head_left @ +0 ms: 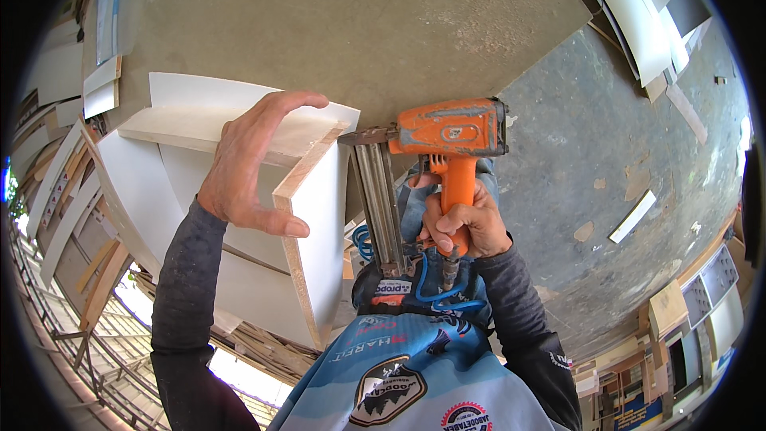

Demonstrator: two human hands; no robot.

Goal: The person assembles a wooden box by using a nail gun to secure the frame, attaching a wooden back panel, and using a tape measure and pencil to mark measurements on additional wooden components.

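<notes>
An orange pneumatic nail gun (448,129) with a long grey magazine is held by its handle in my right hand (471,219). Its nose meets or nearly meets the upper right corner of a white panel box (323,215); contact is hard to tell. A blue air hose (451,301) runs from the foot of the handle. My left hand (247,168) is spread over the near right corner of the box, thumb by the raw wood edge and fingers stretched above the inner board (171,128). The box stands open side up, its inside partly hidden by that hand.
A brown board surface (359,24) spreads ahead, with a grey stained floor (606,136) at the right. White sheets (638,24) lean at the far right. Wood offcuts (666,311) are heaped lower right, and more panels (60,183) stack at the left. A white strip (632,216) lies on the floor.
</notes>
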